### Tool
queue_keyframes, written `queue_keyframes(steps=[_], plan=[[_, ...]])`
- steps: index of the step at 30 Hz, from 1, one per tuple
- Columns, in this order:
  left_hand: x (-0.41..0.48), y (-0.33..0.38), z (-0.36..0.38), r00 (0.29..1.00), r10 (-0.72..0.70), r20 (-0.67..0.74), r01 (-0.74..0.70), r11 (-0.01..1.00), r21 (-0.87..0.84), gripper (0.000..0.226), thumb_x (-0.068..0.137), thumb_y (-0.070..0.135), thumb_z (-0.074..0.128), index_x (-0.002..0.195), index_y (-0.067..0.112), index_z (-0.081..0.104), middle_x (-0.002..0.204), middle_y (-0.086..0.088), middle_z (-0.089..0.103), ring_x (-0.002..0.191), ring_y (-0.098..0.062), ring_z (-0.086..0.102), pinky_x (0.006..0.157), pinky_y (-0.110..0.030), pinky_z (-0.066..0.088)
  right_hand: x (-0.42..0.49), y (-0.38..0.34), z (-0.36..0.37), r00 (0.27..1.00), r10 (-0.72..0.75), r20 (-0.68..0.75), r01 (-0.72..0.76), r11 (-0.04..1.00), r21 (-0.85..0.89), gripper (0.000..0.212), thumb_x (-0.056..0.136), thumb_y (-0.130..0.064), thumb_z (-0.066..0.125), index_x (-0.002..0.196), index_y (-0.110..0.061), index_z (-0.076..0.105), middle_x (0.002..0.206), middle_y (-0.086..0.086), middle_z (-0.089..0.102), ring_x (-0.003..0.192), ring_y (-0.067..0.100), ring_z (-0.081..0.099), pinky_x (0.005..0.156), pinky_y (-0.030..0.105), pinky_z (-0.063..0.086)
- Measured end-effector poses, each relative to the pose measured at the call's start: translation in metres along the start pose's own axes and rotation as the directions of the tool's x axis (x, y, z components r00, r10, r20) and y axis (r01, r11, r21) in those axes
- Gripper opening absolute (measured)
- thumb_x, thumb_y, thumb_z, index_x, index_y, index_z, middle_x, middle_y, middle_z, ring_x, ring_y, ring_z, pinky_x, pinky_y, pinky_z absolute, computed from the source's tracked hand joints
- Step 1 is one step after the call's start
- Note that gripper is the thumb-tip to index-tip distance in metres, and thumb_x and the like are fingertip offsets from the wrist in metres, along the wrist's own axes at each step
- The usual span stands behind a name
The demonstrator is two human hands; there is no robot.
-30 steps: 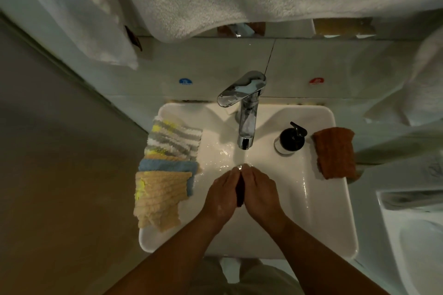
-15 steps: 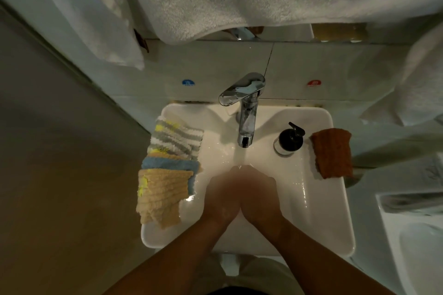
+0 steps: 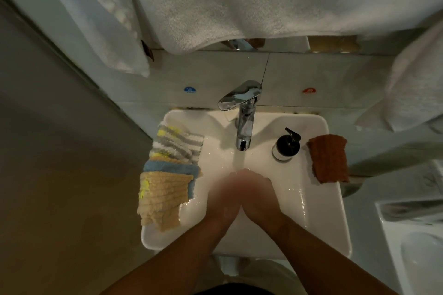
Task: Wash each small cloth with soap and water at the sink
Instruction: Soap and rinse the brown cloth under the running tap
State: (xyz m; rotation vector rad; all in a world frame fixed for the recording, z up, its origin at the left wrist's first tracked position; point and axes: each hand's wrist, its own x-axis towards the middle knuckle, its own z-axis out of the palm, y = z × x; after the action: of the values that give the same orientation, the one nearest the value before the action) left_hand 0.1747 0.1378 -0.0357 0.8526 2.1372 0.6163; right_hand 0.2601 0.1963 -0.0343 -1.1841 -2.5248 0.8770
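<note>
My left hand (image 3: 223,199) and my right hand (image 3: 259,199) are pressed palm to palm over the white sink (image 3: 335,211), blurred by motion. Their fingertips sit in the water stream (image 3: 239,159) running from the chrome tap (image 3: 244,127). No cloth shows between them. On the sink's left rim lies a stack of small cloths: a grey, white and yellow striped cloth (image 3: 177,142), a blue cloth (image 3: 172,167) and a beige cloth (image 3: 163,199) nearest me. A brown cloth (image 3: 328,158) lies on the right rim beside a black pump soap bottle (image 3: 286,145).
White towels (image 3: 239,2) hang above the tap and at the right. A blue mark (image 3: 189,90) and a red mark (image 3: 309,90) sit on the wall behind the tap. Another white fixture (image 3: 419,246) stands at the right. A dark wall runs along the left.
My hands have kept rubbing together under the stream and are now blurred. The dark gap seen between them a second ago no longer shows. The view shifted slightly.
</note>
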Motion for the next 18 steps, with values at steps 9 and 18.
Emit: queue_keyframes(steps=[9, 18], plan=[[-0.024, -0.001, -0.023, 0.984, -0.061, 0.166, 0.163, 0.665, -0.729, 0.039, 0.092, 0.027, 0.065, 0.13, 0.029, 0.059, 0.112, 0.002, 0.073, 0.097, -0.017, 0.071, 0.084, -0.031, 0.056, -0.02, 0.0, -0.032, 0.899, 0.261, 0.353, -0.436, 0.442, 0.784, 0.034, 0.095, -0.011, 0.065, 0.127, -0.023, 0.062, 0.11, 0.002, 0.075, 0.104, 0.021, 0.071, 0.089, 0.037, 0.058], [-0.025, -0.013, -0.047, 0.978, 0.064, 0.196, 0.086, 0.74, -0.667, 0.021, 0.093, 0.012, 0.069, 0.114, 0.011, 0.067, 0.097, -0.017, 0.074, 0.088, -0.038, 0.072, 0.073, -0.042, 0.061, -0.024, -0.007, -0.052, 0.959, 0.173, 0.226, -0.283, 0.673, 0.683, 0.027, 0.088, -0.003, 0.072, 0.099, -0.028, 0.073, 0.09, -0.002, 0.077, 0.08, 0.009, 0.072, 0.072, 0.02, 0.056]])
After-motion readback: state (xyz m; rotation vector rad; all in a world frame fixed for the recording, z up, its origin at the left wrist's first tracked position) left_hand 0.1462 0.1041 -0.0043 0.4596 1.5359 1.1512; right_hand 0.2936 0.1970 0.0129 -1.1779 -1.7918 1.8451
